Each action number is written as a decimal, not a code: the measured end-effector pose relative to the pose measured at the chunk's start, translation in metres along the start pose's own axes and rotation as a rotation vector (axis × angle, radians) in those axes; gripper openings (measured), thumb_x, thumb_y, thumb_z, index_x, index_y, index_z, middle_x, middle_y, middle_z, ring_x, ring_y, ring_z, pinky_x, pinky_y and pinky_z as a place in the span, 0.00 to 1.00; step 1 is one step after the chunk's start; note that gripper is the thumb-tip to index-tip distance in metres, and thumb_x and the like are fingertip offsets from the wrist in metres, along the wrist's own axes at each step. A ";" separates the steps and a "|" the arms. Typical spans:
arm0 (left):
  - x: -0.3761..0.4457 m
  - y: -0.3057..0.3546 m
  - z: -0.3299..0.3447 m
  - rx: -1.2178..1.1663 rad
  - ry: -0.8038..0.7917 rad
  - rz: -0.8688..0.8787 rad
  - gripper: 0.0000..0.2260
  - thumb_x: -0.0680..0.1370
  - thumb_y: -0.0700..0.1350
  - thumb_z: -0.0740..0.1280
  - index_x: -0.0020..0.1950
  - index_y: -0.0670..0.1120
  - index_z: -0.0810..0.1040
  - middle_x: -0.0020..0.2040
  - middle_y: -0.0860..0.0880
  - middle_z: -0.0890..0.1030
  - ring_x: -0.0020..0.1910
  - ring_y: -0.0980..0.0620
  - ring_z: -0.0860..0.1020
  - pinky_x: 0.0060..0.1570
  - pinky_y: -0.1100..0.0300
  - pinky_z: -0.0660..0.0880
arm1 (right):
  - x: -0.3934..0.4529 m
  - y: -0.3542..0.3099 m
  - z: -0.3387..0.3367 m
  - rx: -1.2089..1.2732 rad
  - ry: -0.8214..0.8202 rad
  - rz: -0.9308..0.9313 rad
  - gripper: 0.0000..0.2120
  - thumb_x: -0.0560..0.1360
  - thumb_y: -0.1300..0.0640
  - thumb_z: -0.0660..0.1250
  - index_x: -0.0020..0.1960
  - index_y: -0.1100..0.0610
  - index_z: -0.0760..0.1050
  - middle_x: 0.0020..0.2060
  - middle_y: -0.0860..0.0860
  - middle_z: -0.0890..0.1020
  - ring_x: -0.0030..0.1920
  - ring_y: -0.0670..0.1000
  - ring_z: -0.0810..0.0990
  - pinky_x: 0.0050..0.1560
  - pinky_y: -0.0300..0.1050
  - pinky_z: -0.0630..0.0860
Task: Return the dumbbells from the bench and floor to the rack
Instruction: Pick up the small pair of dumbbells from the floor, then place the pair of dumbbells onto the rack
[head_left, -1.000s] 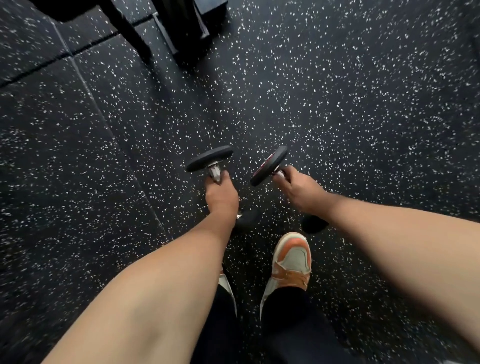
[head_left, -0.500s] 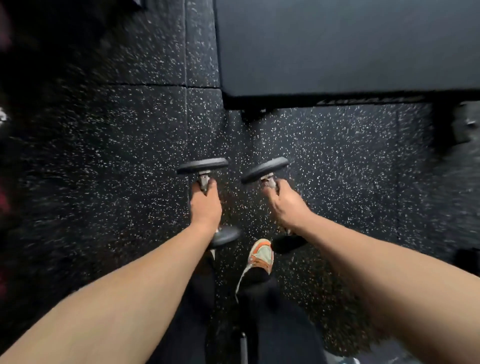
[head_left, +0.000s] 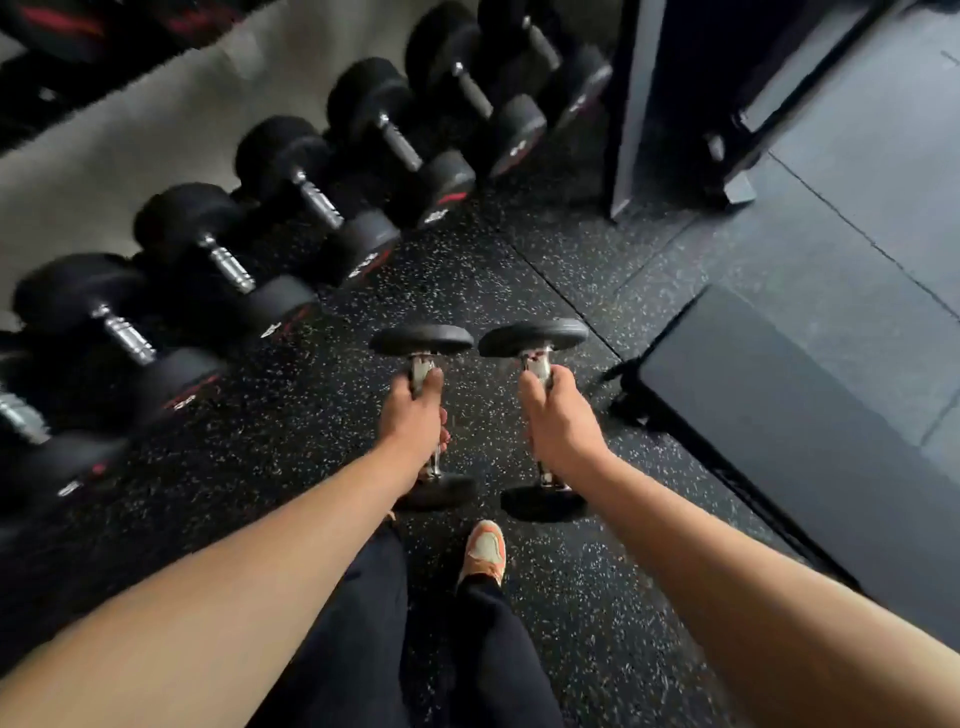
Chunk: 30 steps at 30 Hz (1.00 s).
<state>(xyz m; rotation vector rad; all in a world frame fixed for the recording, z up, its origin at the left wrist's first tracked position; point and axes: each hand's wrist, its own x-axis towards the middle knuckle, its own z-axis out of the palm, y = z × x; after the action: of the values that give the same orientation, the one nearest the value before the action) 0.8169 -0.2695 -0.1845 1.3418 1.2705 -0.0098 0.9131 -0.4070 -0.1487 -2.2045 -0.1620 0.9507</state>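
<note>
Above speckled floor (head_left: 467, 280), left hand (head_left: 413, 415) and right hand (head_left: 558, 421) each clench a dumbbell's handle.

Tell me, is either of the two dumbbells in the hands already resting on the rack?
No, the left hand and the right hand each hold a dumbbell in the air above the speckled floor, apart from the rack.

Both forearms are bare with no sleeves, watch or rings showing on the left hand (head_left: 410, 421) or right hand (head_left: 558, 426), above dark navy trousers (head_left: 363, 623) and an orange-and-cream low-top sneaker (head_left: 484, 552) with pale toe.
</note>
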 end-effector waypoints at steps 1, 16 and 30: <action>-0.007 0.004 -0.025 -0.067 0.026 -0.025 0.13 0.80 0.58 0.61 0.56 0.49 0.72 0.34 0.47 0.77 0.27 0.49 0.75 0.30 0.56 0.74 | -0.005 -0.023 0.011 -0.039 -0.024 -0.039 0.15 0.81 0.41 0.54 0.56 0.52 0.67 0.39 0.53 0.81 0.36 0.54 0.79 0.37 0.52 0.76; -0.093 -0.067 -0.454 -0.506 0.480 0.008 0.12 0.82 0.55 0.59 0.57 0.48 0.71 0.35 0.46 0.76 0.26 0.50 0.74 0.24 0.58 0.71 | -0.147 -0.281 0.341 -0.320 -0.459 -0.409 0.17 0.81 0.42 0.57 0.51 0.55 0.71 0.37 0.53 0.80 0.32 0.52 0.78 0.26 0.40 0.72; -0.145 -0.144 -0.702 -0.776 0.811 -0.040 0.13 0.81 0.54 0.59 0.60 0.47 0.69 0.38 0.43 0.75 0.27 0.50 0.73 0.28 0.56 0.72 | -0.268 -0.418 0.583 -0.389 -0.724 -0.626 0.18 0.81 0.44 0.58 0.58 0.59 0.70 0.40 0.55 0.80 0.31 0.51 0.79 0.28 0.45 0.77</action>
<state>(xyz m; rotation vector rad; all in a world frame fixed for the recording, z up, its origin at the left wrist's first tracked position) 0.2063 0.0852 0.0036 0.6252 1.7054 0.9854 0.3922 0.1310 0.0112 -1.8142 -1.3765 1.3593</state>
